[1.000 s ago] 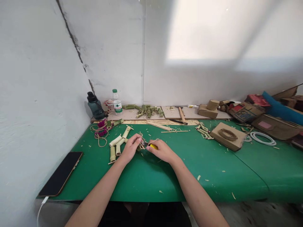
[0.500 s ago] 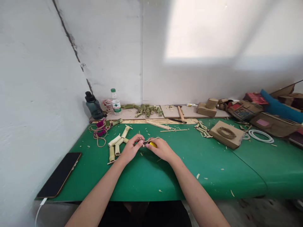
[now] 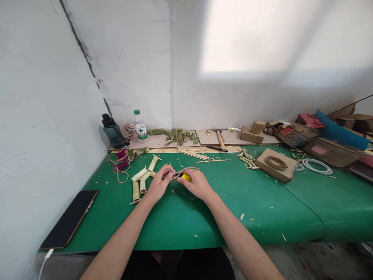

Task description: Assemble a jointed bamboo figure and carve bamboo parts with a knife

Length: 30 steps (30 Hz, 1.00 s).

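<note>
Near the middle of the table my left hand (image 3: 159, 184) is closed, thumb against fingers, on one end of a thin brown cord (image 3: 189, 169). The cord runs across to my right hand (image 3: 198, 183) and its loose end lies over those fingers. My right hand is wrapped round a small yellow and black tool (image 3: 186, 177); its kind is mostly hidden by the fingers. Just left of my left hand lie jointed bamboo pieces (image 3: 136, 191), put together like a figure, with a face drawn on the upper piece (image 3: 152, 163).
Cut bamboo tubes (image 3: 180, 137), thin sticks (image 3: 195, 154) and a hammer (image 3: 221, 140) lie at the back. Left are a phone (image 3: 70, 219), a dark bottle (image 3: 113, 132) and purple yarn (image 3: 121, 160) with cord. Right are a cardboard block (image 3: 276, 165) and white tubing (image 3: 317, 166).
The hands stay close together, and the cord's loose end now reaches further right over my right hand. The whole view has shifted slightly.
</note>
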Tool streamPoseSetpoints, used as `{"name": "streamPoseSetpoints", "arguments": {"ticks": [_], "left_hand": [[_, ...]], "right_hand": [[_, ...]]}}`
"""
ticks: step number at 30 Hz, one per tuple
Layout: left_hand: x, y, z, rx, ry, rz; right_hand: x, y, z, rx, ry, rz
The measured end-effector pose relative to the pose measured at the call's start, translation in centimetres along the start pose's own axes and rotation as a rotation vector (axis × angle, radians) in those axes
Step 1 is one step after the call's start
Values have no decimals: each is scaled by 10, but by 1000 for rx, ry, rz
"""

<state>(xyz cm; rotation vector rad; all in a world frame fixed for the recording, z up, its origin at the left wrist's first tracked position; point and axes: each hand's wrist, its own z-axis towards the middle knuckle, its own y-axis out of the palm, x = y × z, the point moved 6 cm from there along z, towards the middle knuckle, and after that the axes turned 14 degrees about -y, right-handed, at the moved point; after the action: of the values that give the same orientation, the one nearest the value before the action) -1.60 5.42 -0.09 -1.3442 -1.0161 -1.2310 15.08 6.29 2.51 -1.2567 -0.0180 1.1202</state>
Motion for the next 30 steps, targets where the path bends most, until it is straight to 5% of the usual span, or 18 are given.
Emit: {"name": "streamPoseSetpoints", "arguments": {"ticks": [17, 30], "left_hand": [[-2, -6, 0, 103, 58, 46], [-2, -4, 4, 52, 78, -41]], "right_hand": [[-5, 8, -3, 141, 48, -100], [-4, 14, -3, 95, 151, -328]]}}
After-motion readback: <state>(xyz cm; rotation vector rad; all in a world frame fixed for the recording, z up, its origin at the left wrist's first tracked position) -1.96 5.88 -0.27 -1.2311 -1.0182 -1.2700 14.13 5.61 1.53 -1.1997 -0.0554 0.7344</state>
